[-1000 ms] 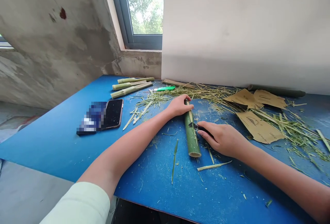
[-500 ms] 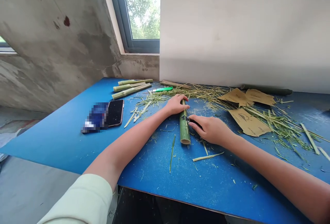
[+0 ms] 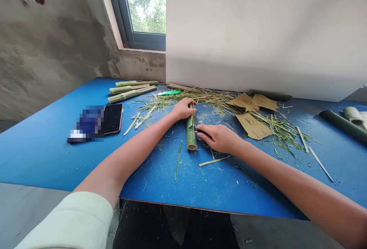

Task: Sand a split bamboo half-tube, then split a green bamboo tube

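Clenched around the far end of a green bamboo tube (image 3: 192,132), the left hand (image 3: 183,109) pins it to a blue table (image 3: 57,157), while the right hand (image 3: 218,138) pinches a small dark blade (image 3: 198,130) against the tube's side. The tube lies on the table pointing away from the person, its smooth, glossy rind broken by a pale strip along the top. Its near end is a cut, pale ring. Stringy bamboo shavings (image 3: 282,134) spread across the gritty tabletop, touching torn brown cardboard pieces (image 3: 252,126). Beyond the left hand lie three long bamboo sticks (image 3: 132,91) and a green utility knife (image 3: 169,92). A dark phone (image 3: 112,118) rests further left, well apart from the hands.
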A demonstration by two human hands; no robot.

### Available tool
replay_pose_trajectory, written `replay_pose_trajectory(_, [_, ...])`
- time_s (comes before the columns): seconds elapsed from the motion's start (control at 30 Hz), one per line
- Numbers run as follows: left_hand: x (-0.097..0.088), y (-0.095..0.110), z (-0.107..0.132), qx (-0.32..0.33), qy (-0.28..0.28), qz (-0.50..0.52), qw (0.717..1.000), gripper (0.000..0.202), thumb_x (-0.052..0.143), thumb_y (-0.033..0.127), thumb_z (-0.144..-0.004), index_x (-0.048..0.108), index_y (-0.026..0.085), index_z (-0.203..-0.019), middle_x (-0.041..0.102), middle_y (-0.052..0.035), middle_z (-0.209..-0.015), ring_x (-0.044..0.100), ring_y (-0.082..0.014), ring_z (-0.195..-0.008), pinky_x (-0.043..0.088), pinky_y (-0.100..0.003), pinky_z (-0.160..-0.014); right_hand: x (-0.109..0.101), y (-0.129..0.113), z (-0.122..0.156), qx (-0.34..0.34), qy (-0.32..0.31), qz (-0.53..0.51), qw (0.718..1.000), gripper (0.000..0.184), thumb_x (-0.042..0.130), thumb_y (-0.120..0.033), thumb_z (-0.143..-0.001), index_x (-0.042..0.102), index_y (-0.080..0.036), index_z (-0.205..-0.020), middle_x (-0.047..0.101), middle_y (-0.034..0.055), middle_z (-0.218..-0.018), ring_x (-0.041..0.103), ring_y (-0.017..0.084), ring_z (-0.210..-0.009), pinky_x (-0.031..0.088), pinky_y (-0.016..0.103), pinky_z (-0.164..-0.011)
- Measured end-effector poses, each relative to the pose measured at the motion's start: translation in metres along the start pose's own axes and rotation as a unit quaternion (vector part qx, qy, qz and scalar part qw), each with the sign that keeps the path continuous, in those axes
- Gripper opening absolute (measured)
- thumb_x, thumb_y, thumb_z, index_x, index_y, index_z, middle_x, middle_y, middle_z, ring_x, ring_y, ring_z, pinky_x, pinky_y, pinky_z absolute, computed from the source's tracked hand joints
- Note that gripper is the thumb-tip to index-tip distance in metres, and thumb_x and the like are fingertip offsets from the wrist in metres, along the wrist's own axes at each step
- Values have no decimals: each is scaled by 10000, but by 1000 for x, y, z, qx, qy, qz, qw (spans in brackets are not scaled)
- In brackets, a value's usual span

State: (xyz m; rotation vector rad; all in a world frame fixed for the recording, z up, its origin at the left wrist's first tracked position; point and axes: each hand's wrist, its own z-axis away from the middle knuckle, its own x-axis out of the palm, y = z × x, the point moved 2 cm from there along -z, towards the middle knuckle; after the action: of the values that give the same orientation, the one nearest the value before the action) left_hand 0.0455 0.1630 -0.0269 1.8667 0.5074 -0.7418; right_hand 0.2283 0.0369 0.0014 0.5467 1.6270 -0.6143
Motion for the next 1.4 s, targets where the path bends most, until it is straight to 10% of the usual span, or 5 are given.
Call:
replay_pose_trajectory(0.53, [-1,2,2,18,-5,-1,1000,354,641,274,-744,741,230,-1081,633,-44,-1157,619,-227,-1075,474,-325,-987,2,15,1,-76,-23,-53,995,379,360,-436,-1077,589,-219,-1288,751,91,-1122,706,259,-914,434,347,-734])
replay_pose_trajectory(0.9, [-3,2,3,24,2,2,1000,340,640,265,-751,737,213,-1072,641,-49,-1148,630,-226,-1060,475,-331,-1017,-9,-31,26,-202,-25,-46,978,357,356,-421,-1078,620,-184,-1115,714,59,-858,631,175,-681,334,305,-592])
replay_pose_trajectory(1.03, [-2,3,3,31,9,2,999,338,580,274,-830,703,196,-1135,656,-69,-1231,606,-242,-1159,442,-358,-1080,-22,-6,19,-89,89,-44,991,349,380,-419,-1067,597,-178,-1197,748,79,-951,667,185,-736,373,295,-633])
replay_pose_trajectory(1.4, [2,17,7,90,-45,21,995,304,448,310,-951,722,196,-1016,753,-44,-1046,664,-204,-988,499,-318,-959,-15,48,11,120,86,63,987,398,404,-468,-1045,627,-234,-1278,767,78,-1119,723,268,-882,428,336,-681])
